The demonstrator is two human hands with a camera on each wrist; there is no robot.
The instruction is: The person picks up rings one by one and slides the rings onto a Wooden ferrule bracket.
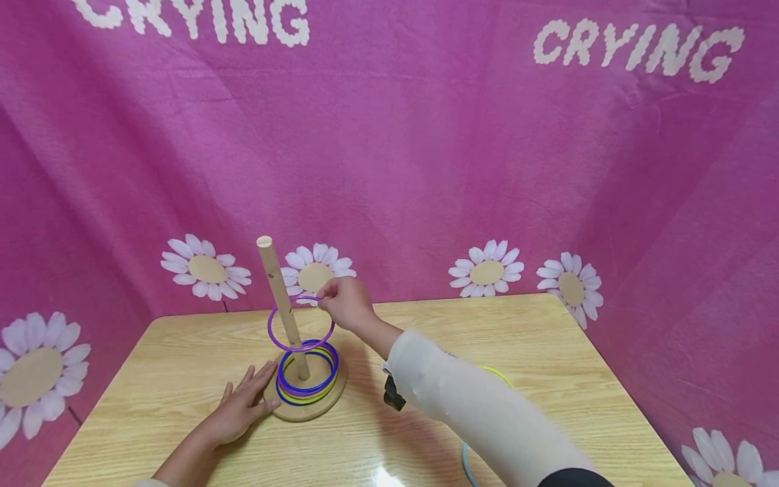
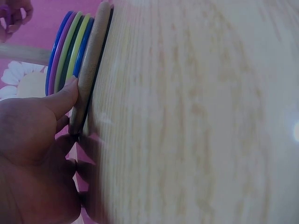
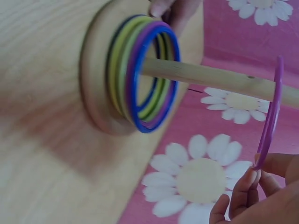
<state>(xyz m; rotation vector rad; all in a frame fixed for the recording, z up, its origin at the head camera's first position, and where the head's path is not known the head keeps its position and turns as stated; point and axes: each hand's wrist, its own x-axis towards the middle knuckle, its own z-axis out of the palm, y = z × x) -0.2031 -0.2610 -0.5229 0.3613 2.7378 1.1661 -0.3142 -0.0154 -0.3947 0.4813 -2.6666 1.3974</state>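
A wooden pole (image 1: 278, 284) rises from a round wooden base (image 1: 304, 412) on the table. Stacked around its foot are several rings, with a blue ring (image 3: 135, 86) on top and purple, yellow, dark green and blue ones below. My right hand (image 1: 353, 304) pinches a purple ring (image 3: 274, 109) between thumb and fingertips. That ring encircles the pole partway up, tilted, above the stack. My left hand (image 1: 234, 412) rests at the base's left edge, thumb (image 2: 65, 95) against the rim and the other fingers extended along its side, partly hidden behind the base in the left wrist view.
Beneath my right sleeve (image 1: 475, 399) lie a yellow ring (image 1: 499, 374) and a light blue ring (image 1: 466, 463), both partly covered by the arm. Pink cloth (image 1: 414, 169) with daisies hangs behind and beside the wooden table (image 1: 548, 352).
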